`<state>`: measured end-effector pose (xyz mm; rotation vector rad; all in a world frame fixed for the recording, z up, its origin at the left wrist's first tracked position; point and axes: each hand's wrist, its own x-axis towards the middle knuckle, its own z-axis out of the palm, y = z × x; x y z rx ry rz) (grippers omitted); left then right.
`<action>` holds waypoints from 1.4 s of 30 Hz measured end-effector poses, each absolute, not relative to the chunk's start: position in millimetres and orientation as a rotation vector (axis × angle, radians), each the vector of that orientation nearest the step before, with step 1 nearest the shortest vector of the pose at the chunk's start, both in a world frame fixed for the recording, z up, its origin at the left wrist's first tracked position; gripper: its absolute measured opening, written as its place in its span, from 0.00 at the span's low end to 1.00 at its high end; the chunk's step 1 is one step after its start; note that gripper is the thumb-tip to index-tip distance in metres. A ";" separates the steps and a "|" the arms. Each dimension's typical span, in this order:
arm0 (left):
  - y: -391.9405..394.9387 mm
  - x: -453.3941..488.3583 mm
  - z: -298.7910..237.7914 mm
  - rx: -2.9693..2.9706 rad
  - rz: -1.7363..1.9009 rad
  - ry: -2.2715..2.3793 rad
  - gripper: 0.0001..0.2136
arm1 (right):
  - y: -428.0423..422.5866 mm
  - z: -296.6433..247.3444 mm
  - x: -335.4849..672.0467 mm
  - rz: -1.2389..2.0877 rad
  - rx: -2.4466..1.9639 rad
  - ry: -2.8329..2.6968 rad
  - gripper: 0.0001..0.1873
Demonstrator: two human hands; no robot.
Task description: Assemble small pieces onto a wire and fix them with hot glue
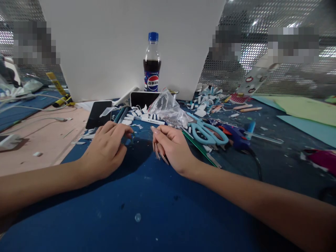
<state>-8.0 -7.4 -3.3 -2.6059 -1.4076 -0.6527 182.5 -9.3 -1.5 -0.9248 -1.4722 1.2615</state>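
My left hand [106,147] rests over the blue mat [112,213], its fingers curled down. At its fingertips is a small greenish sliver, too small to name. Opposite it, my right hand [172,147] has thumb and index finger pinched together with the other fingers folded under. Whatever the pinch holds, if anything, is hidden. Just beyond the hands lie a white marker-like stick [152,121], white scraps [128,120] and a crumpled clear plastic bag [168,106]. Light-blue scissors [207,133] lie to the right of my right hand.
A cola bottle [152,66] stands before a white board [105,45]. Two phones, a black one [98,114] and another [139,99], are behind the hands. At right are a blue glue gun [237,136] with a cord, a green ruler-like strip [199,148] and coloured sheets [309,108].
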 end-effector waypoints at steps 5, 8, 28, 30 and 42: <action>-7.8 -5.7 -3.6 -2.532 -0.608 -1.333 0.07 | -8.7 -3.4 182.6 1.258 -0.922 -1.480 0.20; -5.8 -5.1 -4.3 -2.509 -0.481 -1.326 0.11 | -9.0 -4.9 182.7 1.266 -0.904 -1.485 0.20; -4.4 5.5 4.0 -2.621 -0.043 -1.049 0.07 | -9.8 -1.6 181.9 1.232 -0.949 -1.507 0.20; -4.8 5.1 3.3 -2.616 -0.055 -1.052 0.08 | -9.6 -2.0 182.2 1.232 -0.945 -1.511 0.20; -4.6 4.1 3.2 -2.606 -0.017 -1.027 0.09 | -8.4 -4.0 182.3 1.246 -0.924 -1.505 0.20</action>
